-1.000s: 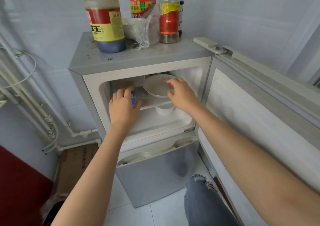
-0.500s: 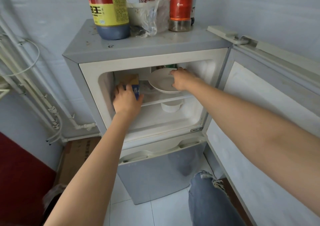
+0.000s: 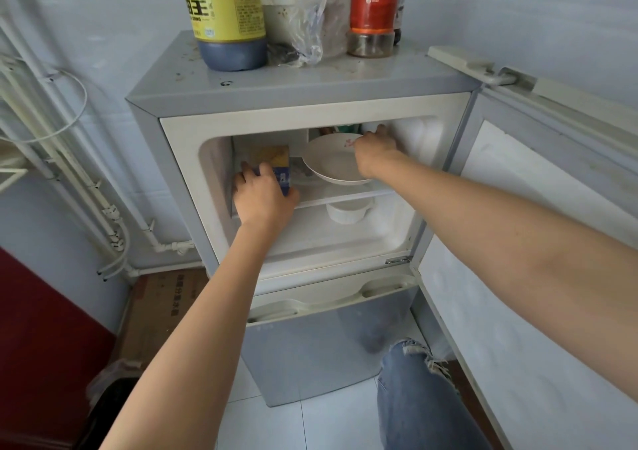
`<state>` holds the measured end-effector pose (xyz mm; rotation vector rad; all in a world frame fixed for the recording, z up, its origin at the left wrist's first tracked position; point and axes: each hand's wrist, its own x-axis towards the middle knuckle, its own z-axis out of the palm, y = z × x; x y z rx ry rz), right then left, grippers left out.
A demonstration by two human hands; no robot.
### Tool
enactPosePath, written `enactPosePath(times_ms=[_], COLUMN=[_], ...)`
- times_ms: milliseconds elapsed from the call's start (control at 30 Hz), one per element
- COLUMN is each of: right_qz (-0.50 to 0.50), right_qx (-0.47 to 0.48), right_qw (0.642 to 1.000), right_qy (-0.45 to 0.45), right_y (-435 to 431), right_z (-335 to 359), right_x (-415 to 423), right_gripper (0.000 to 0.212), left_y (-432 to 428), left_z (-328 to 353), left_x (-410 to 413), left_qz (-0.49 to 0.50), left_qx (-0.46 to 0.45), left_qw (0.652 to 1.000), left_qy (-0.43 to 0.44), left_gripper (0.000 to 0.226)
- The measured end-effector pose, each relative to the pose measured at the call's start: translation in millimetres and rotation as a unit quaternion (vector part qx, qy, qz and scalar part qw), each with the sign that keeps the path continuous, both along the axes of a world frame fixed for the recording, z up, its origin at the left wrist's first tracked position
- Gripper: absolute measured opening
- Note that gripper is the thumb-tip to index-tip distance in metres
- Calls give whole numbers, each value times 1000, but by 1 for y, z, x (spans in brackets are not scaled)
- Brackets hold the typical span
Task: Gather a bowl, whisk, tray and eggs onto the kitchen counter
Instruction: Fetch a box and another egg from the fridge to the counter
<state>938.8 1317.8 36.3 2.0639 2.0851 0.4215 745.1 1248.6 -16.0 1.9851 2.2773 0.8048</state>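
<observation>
Both arms reach into the open upper compartment of a small grey fridge point(image 3: 310, 90). A white bowl point(image 3: 331, 163) with a small pink mark lies tilted on the glass shelf point(image 3: 345, 196). My right hand point(image 3: 374, 147) reaches over the bowl's far right rim toward the back; its fingertips are hidden, so I cannot tell what they hold. My left hand point(image 3: 264, 196) grips a yellow and blue carton point(image 3: 276, 161) at the left end of the shelf. No eggs, whisk or tray are visible.
A white cup-like container point(image 3: 348, 211) sits under the shelf. The fridge door point(image 3: 538, 242) stands open to the right. Sauce bottles point(image 3: 226, 18) and a plastic bag point(image 3: 310, 25) stand on top. Pipes point(image 3: 69, 173) run along the left wall; a cardboard box point(image 3: 162, 311) lies on the floor.
My right hand has slid from the bowl's near rim across to its far side, deeper into the fridge. The left hand has stayed on the carton. The view has moved closer.
</observation>
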Motion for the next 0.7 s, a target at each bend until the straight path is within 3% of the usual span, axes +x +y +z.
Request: enactPosePath(times_ms=[167,333,567,700], right_qz=[0,12,68,80], right_qx=[1,9,54,33], right_qw=[1000,999,973,952], right_qy=[-16,40,214,292], right_y=[-3,-11,-48,-99], right_z=[3,1,2,9], right_x=[0,2,0,-8], right_gripper=[45,51,38,49], left_y=[-2,-7,-41,-84], left_z=[0,0,13,29], left_x=[2,3,3,2], left_qz=[5,-11,-48,-83], left_qx=[-2,-1,9,-13], left_qw=[1000,999,998,995], left_qy=[-5,-30,-44,-49], left_gripper=[58,55,56,61])
